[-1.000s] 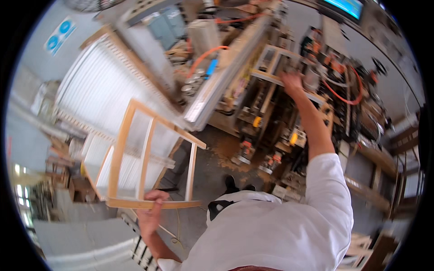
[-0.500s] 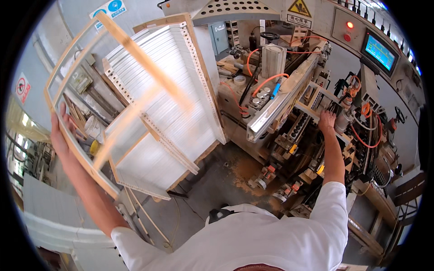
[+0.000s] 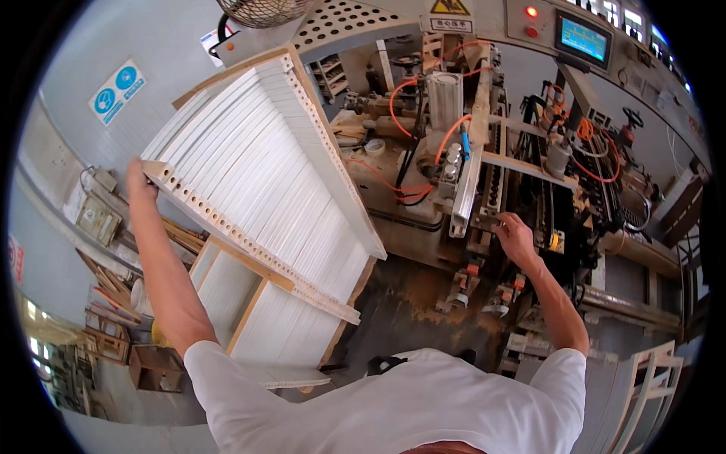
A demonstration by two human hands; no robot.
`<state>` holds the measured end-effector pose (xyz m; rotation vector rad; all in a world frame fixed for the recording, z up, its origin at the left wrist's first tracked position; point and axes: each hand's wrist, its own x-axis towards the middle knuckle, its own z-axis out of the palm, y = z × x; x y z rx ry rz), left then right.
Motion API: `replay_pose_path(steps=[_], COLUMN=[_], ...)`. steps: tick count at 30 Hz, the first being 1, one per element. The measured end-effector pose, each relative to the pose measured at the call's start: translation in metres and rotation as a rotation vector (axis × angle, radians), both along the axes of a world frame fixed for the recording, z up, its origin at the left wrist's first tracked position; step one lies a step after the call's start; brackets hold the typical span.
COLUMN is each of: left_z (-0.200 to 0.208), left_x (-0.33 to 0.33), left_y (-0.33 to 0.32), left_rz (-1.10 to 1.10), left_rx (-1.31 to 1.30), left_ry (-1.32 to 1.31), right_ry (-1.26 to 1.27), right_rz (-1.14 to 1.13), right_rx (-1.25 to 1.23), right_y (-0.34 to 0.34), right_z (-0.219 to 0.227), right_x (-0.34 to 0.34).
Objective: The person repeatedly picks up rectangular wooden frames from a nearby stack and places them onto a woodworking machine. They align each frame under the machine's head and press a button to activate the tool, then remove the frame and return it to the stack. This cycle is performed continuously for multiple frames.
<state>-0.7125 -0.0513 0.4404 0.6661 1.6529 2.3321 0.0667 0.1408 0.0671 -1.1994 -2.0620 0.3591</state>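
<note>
- Fingers of the left hand (image 3: 141, 181) round a corner of the stack (image 3: 265, 163); clamped or not, cannot tell.
- Right hand (image 3: 517, 236): fingers bent at the machine's (image 3: 473, 185) front, grip unclear.
- Stack left of the machine, presumably for reach; frame (image 3: 529, 170) across it.

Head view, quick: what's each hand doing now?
Left hand: at the corner of the white stack; grip cannot be told.
Right hand: partly curled at the machine; grip cannot be told.

left arm (image 3: 172, 280): outstretched forward-left | right arm (image 3: 556, 300): bent, hand (image 3: 519, 239) forward, fingers (image 3: 505, 222) loosely curled
</note>
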Motion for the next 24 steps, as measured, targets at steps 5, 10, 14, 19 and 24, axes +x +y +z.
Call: replay_pose_path(steps=[5,10,14,19,24], left_z=[-0.021,-0.055,-0.134,-0.287,-0.405], left_x=[0.087,0.218,0.386,0.535,0.662], left_y=[0.007,-0.044,-0.038,-0.019,-0.064], left_rz=[0.174,0.610,-0.014,-0.997,-1.437], left_rx=[0.224,0.081,0.600,-0.195,-0.610], left_ry=[0.118,0.781,0.703,0.532,-0.084], right_ry=[0.111,0.249,0.110,-0.113,-0.349], right_rz=[-0.130,-0.222,-0.299,-0.440,-0.956], right_rx=[-0.082,-0.068,0.058,0.293,0.323], right_y=[-0.061,-0.130,-0.186,-0.278,-0.392], right_z=[-0.019,-0.012,0.010,0.074,0.139], right_x=[0.018,0.030,0.071,0.156,0.242])
